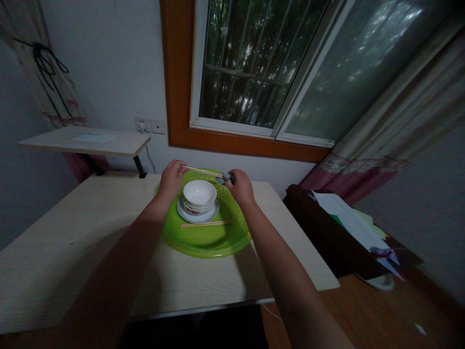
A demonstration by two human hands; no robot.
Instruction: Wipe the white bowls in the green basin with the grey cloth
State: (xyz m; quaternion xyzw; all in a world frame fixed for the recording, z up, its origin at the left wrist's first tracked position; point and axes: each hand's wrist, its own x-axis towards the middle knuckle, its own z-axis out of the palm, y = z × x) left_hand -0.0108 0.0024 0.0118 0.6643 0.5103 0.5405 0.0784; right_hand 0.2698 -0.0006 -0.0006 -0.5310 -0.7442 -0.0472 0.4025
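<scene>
My left hand (172, 180) is closed on one end of a pair of light wooden chopsticks (203, 171), held above the far side of a round green plastic basket (207, 252). At their other end, my right hand (240, 185) is closed around a small grey and dark utensil (221, 180), too blurred to name exactly. The chopstick tips reach or overlap that utensil. Below my hands, a stack of white bowls (199, 194) sits on a white plate (198, 218) inside the basket. More chopsticks (206, 224) lie in front of the plate.
The basket stands on a pale wooden table (196, 286). A small raised shelf (87, 140) is at the back left, near wall sockets (149, 125). Behind is a window (250, 72); to the right, a dark box-like piece (327, 232) bears papers (348, 220).
</scene>
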